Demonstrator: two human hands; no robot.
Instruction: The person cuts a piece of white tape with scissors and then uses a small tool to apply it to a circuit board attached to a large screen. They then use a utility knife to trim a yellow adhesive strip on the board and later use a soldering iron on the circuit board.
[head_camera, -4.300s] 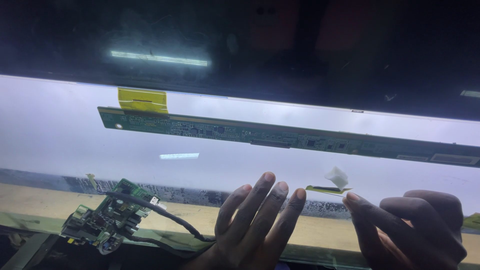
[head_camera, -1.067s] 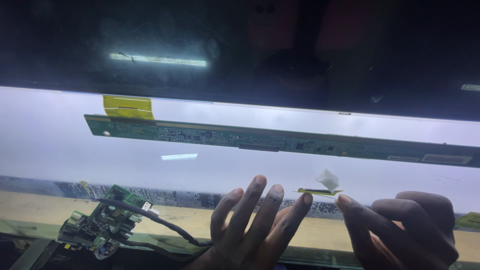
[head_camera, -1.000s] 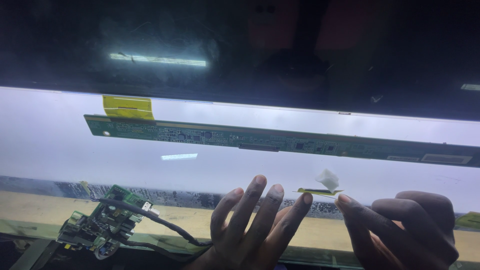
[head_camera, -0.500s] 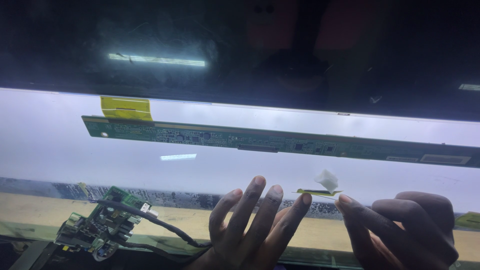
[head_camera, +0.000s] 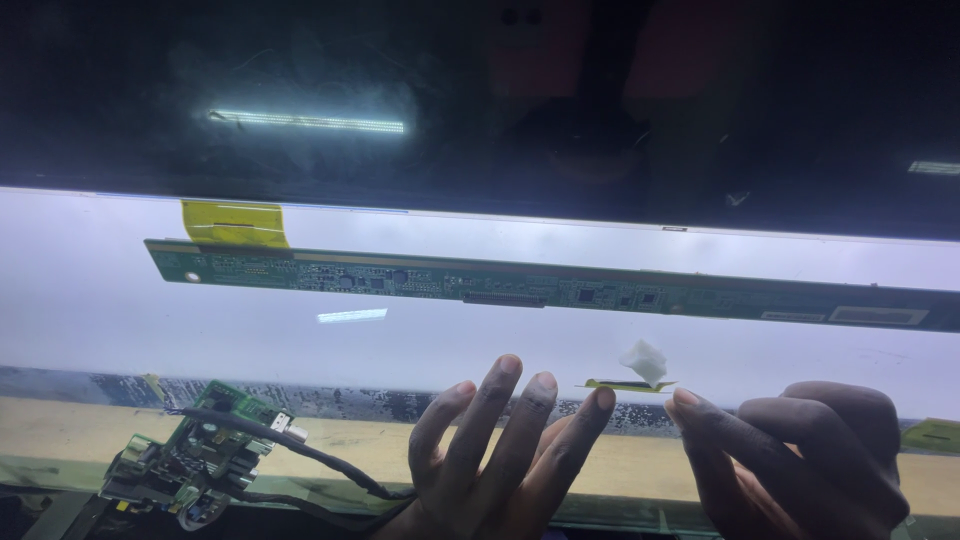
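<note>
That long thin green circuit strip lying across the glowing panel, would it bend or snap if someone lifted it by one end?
The long green circuit strip looks very narrow for its length, so it would probably flex and sag. Its small chips suggest it is fragile. The yellow tape at its left end would likely resist lifting.

A broad white backlit panel (head_camera: 90, 300) spreads beneath my view, carrying a long narrow green circuit strip (head_camera: 500, 285) that lies flat across it from left to right, with a yellow tape tab (head_camera: 233, 222) at the strip's left end. Along the panel's near edge runs a dark speckled band (head_camera: 350, 400), then a tan wooden bench edge (head_camera: 70, 440), where a small green circuit board (head_camera: 195, 455) with a black cable (head_camera: 300, 455) lies at lower left.
</note>
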